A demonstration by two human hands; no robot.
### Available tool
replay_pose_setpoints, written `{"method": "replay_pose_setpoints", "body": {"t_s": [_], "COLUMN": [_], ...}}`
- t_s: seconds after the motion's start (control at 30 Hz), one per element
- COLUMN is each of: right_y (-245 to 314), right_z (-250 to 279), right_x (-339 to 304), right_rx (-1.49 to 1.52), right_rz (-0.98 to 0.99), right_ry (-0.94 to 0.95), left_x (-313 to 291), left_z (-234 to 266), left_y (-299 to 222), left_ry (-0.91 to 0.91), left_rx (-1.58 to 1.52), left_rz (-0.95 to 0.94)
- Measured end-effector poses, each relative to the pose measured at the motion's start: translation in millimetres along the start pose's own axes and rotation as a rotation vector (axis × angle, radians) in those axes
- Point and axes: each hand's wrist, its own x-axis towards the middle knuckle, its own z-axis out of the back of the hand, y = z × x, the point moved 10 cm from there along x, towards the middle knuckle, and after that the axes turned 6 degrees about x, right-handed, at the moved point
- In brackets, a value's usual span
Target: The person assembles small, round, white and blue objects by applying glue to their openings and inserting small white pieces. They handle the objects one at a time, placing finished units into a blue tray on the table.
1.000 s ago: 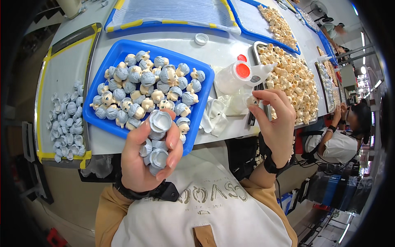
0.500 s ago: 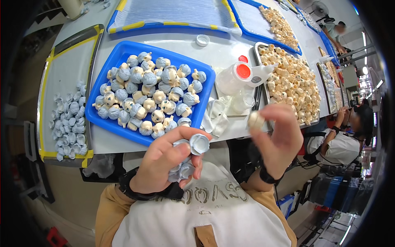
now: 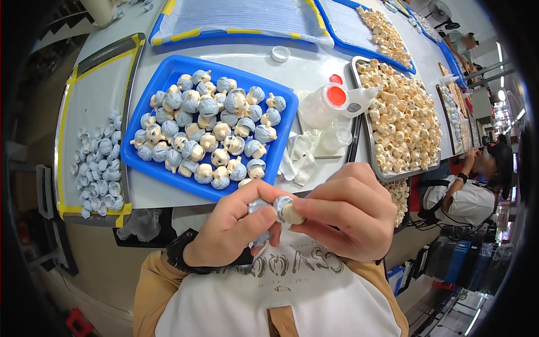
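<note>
Both hands meet in front of my chest. My left hand [image 3: 233,227] is closed on several light-blue doll hair pieces and pinches one blue hair piece [image 3: 282,202] at its fingertips. In the fingers of my right hand [image 3: 356,210] is a small cream doll head [image 3: 292,214], pressed against the hollow of that hair piece. The fingers partly hide where the two parts meet. Beyond my hands, a blue tray [image 3: 160,181] holds many blue-haired doll heads [image 3: 222,132], some showing painted eyes.
At left, a yellow-taped tray [image 3: 98,67] holds loose blue hair pieces [image 3: 101,174]. At right, a metal tray [image 3: 412,173] is heaped with cream heads. Between them stand a red-topped bottle [image 3: 320,106], a nozzle bottle [image 3: 362,102], a small jar [image 3: 337,139] and crumpled tissue [image 3: 300,160].
My right hand has come left and down, bringing the cream doll head to the hair piece in my left hand. The left hand stays near its place; the view shifts slightly.
</note>
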Motion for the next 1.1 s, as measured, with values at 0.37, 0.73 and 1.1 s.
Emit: {"method": "replay_pose_setpoints", "body": {"t_s": [0.37, 0.73, 1.1], "right_y": [7, 0, -5], "right_z": [-8, -19, -19], "right_x": [-2, -2, -1], "right_rx": [-0.071, -0.187, -0.166], "right_rz": [0.085, 0.024, 0.013], "right_ry": [-0.074, -0.040, 0.052], "left_x": [1, 2, -2], "left_z": [-2, -9, -2], "left_y": [2, 8, 11], "left_ry": [0.034, 0.090, 0.041], "left_rx": [-0.078, -0.107, -0.037], "left_rz": [-0.028, 0.016, 0.025]}}
